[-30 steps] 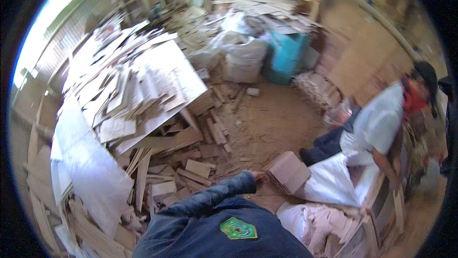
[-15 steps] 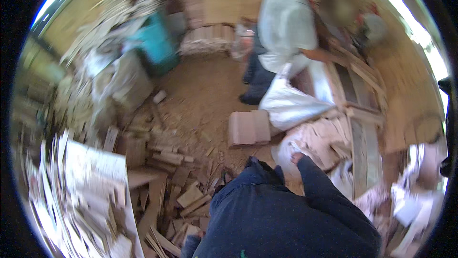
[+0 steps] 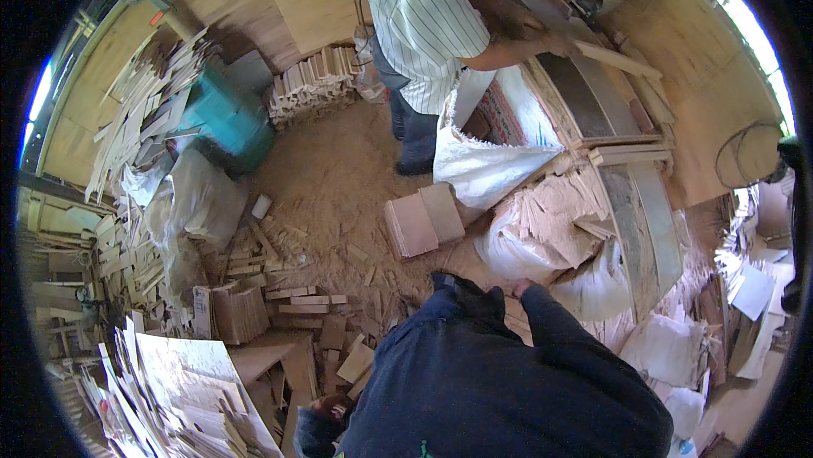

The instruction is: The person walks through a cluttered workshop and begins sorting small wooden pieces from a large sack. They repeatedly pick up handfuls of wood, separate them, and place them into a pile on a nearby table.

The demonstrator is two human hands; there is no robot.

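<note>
My right hand (image 3: 516,287) is low in front of my body, next to a white sack (image 3: 501,246) heaped with sawdust and thin wood offcuts. It is small in view, and its fingers are mostly hidden by the dark sleeve. Down at my left side, my left hand (image 3: 335,408) hangs near loose wood blocks (image 3: 356,362), its fingers dark and hard to make out. Ahead of me on the sawdust-covered floor sits a stack of flat brown wood panels (image 3: 423,221).
A co-worker in a striped shirt (image 3: 423,26) stands at a long wood-framed bench (image 3: 631,212), one hand at a wooden strip (image 3: 616,60). An open white sack (image 3: 483,161) hangs beside them. Left are a teal drum (image 3: 224,119), wood scraps and upright thin sheets (image 3: 182,365).
The whole view has swung and become sharper. My right hand has drawn back from the sawdust sack toward my body. My left hand shows more beside my hip.
</note>
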